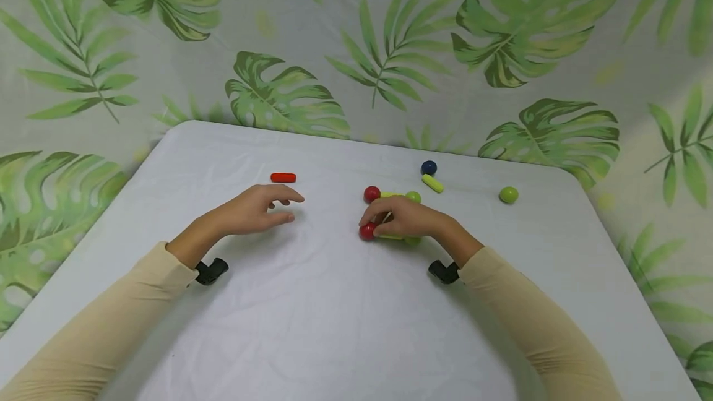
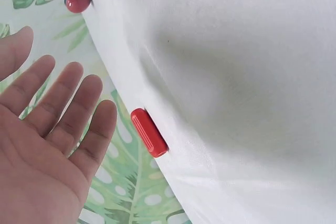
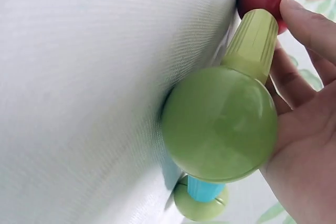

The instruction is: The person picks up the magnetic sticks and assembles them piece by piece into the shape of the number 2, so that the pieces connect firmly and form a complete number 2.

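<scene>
My right hand [image 1: 409, 216] grips the nearer red ball [image 1: 367, 231] between thumb and fingers. A ribbed yellow stick [image 3: 252, 45] joins this ball to a green ball [image 3: 220, 124]. From there a light blue stick [image 3: 205, 189] runs to another green ball [image 3: 197, 207]. Beyond the hand, a second red ball [image 1: 371, 194] sits at the end of another yellow stick [image 1: 392, 194]; the hand partly hides this assembly. My left hand [image 1: 253, 209] hovers over the table with fingers extended, holding nothing. A loose red stick [image 1: 283, 177] lies just beyond its fingertips.
At the back, a dark blue ball [image 1: 429, 168] touches or nearly touches a short yellow stick [image 1: 432, 183]. A lone green ball [image 1: 509, 195] lies farther right. White cloth covers the table [image 1: 312, 320], and a leaf-patterned curtain [image 1: 301, 30] hangs behind its far edge.
</scene>
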Available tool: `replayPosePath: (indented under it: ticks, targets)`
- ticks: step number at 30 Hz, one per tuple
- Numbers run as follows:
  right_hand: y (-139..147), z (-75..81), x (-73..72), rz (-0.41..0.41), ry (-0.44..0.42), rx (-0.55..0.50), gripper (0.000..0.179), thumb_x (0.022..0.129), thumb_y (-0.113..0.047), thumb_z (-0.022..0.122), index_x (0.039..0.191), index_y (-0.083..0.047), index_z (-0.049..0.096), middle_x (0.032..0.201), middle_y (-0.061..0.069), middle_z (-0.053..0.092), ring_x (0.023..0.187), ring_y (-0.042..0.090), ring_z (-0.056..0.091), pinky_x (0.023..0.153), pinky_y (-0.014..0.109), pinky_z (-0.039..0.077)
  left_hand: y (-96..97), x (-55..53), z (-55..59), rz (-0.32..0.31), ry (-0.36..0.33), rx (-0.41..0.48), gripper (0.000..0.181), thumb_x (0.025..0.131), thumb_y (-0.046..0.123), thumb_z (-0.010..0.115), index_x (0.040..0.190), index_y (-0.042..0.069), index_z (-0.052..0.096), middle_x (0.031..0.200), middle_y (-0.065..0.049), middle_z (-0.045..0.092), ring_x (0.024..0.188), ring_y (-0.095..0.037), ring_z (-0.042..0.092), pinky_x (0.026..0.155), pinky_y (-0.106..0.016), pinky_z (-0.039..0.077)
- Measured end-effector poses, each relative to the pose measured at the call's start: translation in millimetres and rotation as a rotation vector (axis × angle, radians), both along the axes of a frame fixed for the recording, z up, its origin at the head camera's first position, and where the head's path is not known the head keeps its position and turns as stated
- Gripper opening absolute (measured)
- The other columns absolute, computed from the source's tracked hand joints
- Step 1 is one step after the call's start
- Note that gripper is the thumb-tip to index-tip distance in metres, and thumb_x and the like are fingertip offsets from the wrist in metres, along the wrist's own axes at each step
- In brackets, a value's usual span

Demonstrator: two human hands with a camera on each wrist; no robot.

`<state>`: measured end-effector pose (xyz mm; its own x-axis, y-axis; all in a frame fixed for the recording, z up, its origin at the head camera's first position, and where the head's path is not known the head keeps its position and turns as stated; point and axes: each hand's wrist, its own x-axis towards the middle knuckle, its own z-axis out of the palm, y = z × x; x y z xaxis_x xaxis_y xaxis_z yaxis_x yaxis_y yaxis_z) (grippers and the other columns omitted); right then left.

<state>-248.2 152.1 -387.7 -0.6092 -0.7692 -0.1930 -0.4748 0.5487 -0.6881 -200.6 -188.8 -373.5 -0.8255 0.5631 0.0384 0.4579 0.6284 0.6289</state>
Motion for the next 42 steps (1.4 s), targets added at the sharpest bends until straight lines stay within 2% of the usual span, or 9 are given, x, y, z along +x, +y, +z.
replayPosePath:
  ticks: [10, 17, 21, 26, 29, 32, 35, 37, 42]
  targets:
    - [2, -4.1, -3.2, -0.067, -0.097, 0.02, 0.029, 0.092, -0.008, 0.068, 0.117, -0.021, 0.071, 0.122, 0.0, 0.068, 0.11, 0.018, 0.063, 0.099, 0.033, 0.054, -1.6, -14.3, 0.4, 0.033, -0.023, -0.02, 0.039, 0.094, 0.015, 0.067, 0.131, 0.003, 0.061, 0.134, -0.013, 0.063, 0.117, -0.034, 0.061, 0.1, -0.052, 0.05]
    - [-1, -3.8, -5.7, -0.065, -0.098, 0.012, 0.029, 0.092, -0.008, 0.067, 0.118, -0.02, 0.072, 0.124, 0.001, 0.068, 0.111, 0.019, 0.063, 0.099, 0.033, 0.054, -6.6, -26.4, 0.1, 0.109, -0.057, 0.009, 0.038, 0.096, 0.016, 0.063, 0.132, 0.004, 0.061, 0.143, -0.014, 0.057, 0.119, -0.029, 0.06, 0.099, -0.048, 0.05]
    - [-1, -3.2, -6.1, -0.068, -0.104, 0.023, 0.028, 0.093, -0.009, 0.067, 0.118, -0.021, 0.072, 0.125, 0.001, 0.068, 0.112, 0.019, 0.062, 0.099, 0.033, 0.054, -10.7, -33.1, -3.2, 0.155, -0.047, 0.037, 0.036, 0.096, 0.015, 0.063, 0.13, 0.003, 0.062, 0.139, -0.014, 0.06, 0.117, -0.029, 0.06, 0.098, -0.046, 0.051]
    - [0, -4.1, -7.3, -0.072, -0.111, 0.035, 0.028, 0.093, -0.009, 0.067, 0.117, -0.02, 0.072, 0.125, 0.002, 0.068, 0.112, 0.02, 0.062, 0.099, 0.034, 0.054, -16.6, -47.3, -8.5, 0.283, 0.011, 0.029, 0.035, 0.096, 0.014, 0.062, 0.129, 0.004, 0.062, 0.134, -0.016, 0.062, 0.118, -0.034, 0.057, 0.097, -0.05, 0.048]
    - [0, -5.3, -9.2, -0.068, -0.117, 0.024, 0.027, 0.092, -0.008, 0.067, 0.117, -0.019, 0.072, 0.125, 0.003, 0.068, 0.111, 0.019, 0.062, 0.099, 0.034, 0.054, -17.1, -60.1, -11.9, 0.379, -0.015, 0.041, 0.036, 0.095, 0.015, 0.06, 0.131, 0.006, 0.062, 0.138, -0.016, 0.058, 0.12, -0.035, 0.056, 0.096, -0.051, 0.047]
    - [0, -6.1, -10.3, -0.076, -0.13, 0.027, 0.027, 0.092, -0.008, 0.068, 0.116, -0.02, 0.073, 0.125, 0.002, 0.068, 0.11, 0.019, 0.062, 0.098, 0.033, 0.054, -13.0, -72.8, -14.2, 0.42, -0.07, 0.052, 0.038, 0.094, 0.015, 0.059, 0.132, 0.007, 0.061, 0.141, -0.015, 0.056, 0.122, -0.035, 0.054, 0.096, -0.049, 0.047]
    - [1, -7.6, -11.5, -0.093, -0.146, 0.04, 0.028, 0.091, -0.008, 0.069, 0.115, -0.022, 0.073, 0.124, 0.0, 0.068, 0.11, 0.018, 0.062, 0.098, 0.032, 0.053, -5.1, -83.4, -13.7, 0.396, -0.098, -0.015, 0.04, 0.093, 0.013, 0.059, 0.132, 0.006, 0.062, 0.139, -0.016, 0.056, 0.119, -0.034, 0.053, 0.097, -0.048, 0.046]
    - [1, -8.3, -12.1, -0.093, -0.15, 0.038, 0.028, 0.091, -0.008, 0.069, 0.115, -0.022, 0.073, 0.125, 0.0, 0.068, 0.11, 0.018, 0.062, 0.098, 0.032, 0.053, 0.0, -88.3, -12.6, 0.371, -0.109, -0.094, 0.038, 0.092, 0.01, 0.06, 0.13, 0.006, 0.064, 0.134, -0.018, 0.059, 0.117, -0.034, 0.054, 0.099, -0.047, 0.046]
    - [1, -7.5, -12.2, -0.076, -0.152, 0.017, 0.027, 0.092, -0.009, 0.068, 0.116, -0.02, 0.073, 0.126, 0.002, 0.068, 0.11, 0.018, 0.062, 0.098, 0.032, 0.053, 4.8, -90.4, -9.5, 0.335, -0.137, -0.274, 0.029, 0.091, 0.006, 0.061, 0.119, 0.005, 0.069, 0.122, -0.02, 0.063, 0.114, -0.034, 0.055, 0.104, -0.049, 0.045]
